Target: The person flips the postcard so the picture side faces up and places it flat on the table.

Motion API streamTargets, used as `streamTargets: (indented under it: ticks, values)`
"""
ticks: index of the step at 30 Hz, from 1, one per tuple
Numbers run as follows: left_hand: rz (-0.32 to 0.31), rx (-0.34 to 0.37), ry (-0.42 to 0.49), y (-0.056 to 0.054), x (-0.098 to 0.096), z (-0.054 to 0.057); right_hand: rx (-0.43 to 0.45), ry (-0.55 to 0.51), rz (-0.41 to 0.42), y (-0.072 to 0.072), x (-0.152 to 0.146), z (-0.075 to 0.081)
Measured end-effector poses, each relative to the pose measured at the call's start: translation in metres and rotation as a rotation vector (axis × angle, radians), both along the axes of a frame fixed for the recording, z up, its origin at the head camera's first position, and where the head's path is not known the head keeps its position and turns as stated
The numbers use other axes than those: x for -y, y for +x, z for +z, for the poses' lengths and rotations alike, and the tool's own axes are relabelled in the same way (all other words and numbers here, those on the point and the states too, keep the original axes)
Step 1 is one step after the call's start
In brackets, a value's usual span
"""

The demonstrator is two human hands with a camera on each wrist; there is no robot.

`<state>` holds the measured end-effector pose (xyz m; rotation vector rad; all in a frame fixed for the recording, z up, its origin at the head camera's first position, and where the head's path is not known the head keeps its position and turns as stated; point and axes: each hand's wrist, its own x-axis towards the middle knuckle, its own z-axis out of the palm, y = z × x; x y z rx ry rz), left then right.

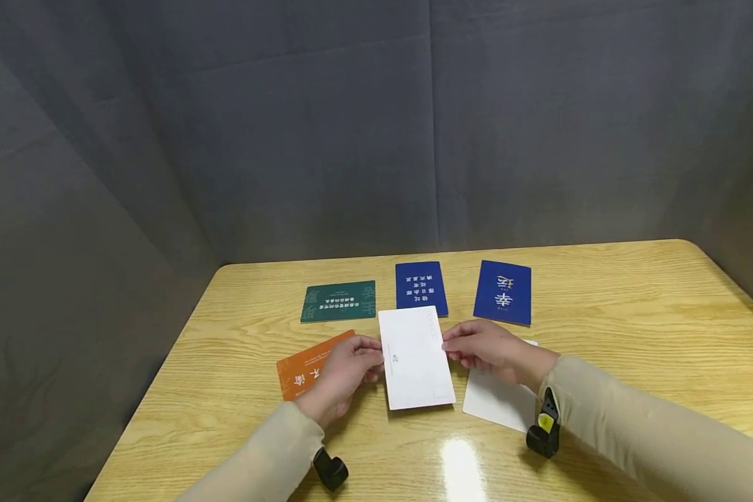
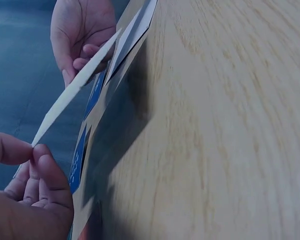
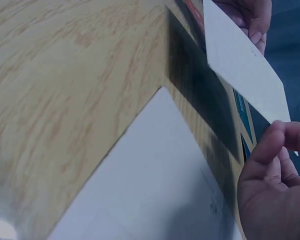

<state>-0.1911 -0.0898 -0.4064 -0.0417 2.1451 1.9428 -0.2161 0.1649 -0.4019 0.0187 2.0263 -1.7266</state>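
Observation:
A white postcard (image 1: 417, 359) is held up off the wooden table, its shadow falling on the wood beneath. My left hand (image 1: 346, 369) pinches its left edge between thumb and finger, and my right hand (image 1: 486, 348) pinches the right edge. In the left wrist view the postcard (image 2: 75, 90) appears nearly edge-on and tilted. Under my right forearm lies a second white card (image 1: 498, 397), partly hidden by that hand. An orange card (image 1: 307, 364) with white characters lies beside my left hand, which covers part of it.
Along the back of the table (image 1: 634, 314) lie a green card (image 1: 339, 301), a blue card (image 1: 419, 282) partly behind the raised postcard, and another blue card (image 1: 503, 293) to the right. A grey curtain (image 1: 326, 139) hangs behind the table.

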Motion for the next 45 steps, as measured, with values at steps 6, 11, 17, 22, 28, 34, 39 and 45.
streamTargets:
  ticks: [6, 11, 17, 22, 28, 34, 39, 45]
  values:
    - [0.007, -0.017, 0.003, -0.003, 0.003, 0.006, 0.024, -0.130, 0.001, -0.002, 0.000, 0.005]
    - [0.016, -0.020, 0.020, -0.003, 0.003, 0.009, 0.017, -0.210, -0.003, -0.002, 0.001, 0.008]
    - [0.012, -0.013, 0.050, -0.003, 0.005, 0.008, 0.017, -0.269, 0.001, -0.002, 0.000, 0.008]
    - [0.018, -0.004, 0.071, -0.002, 0.004, 0.009, 0.054, -0.292, -0.008, -0.003, -0.001, 0.012]
    - [0.027, -0.004, 0.114, 0.000, 0.003, 0.012, 0.070, -0.326, -0.019, -0.002, -0.003, 0.015]
    - [0.025, -0.030, 0.137, 0.000, 0.002, 0.014, 0.043, -0.341, 0.007, 0.000, -0.005, 0.017]
    - [0.018, -0.058, 0.107, 0.001, 0.002, 0.015, -0.014, -0.281, 0.018, 0.000, -0.005, 0.016]
    - [0.027, -0.025, 0.050, 0.003, 0.001, 0.014, -0.068, -0.206, -0.015, 0.002, -0.001, 0.011]
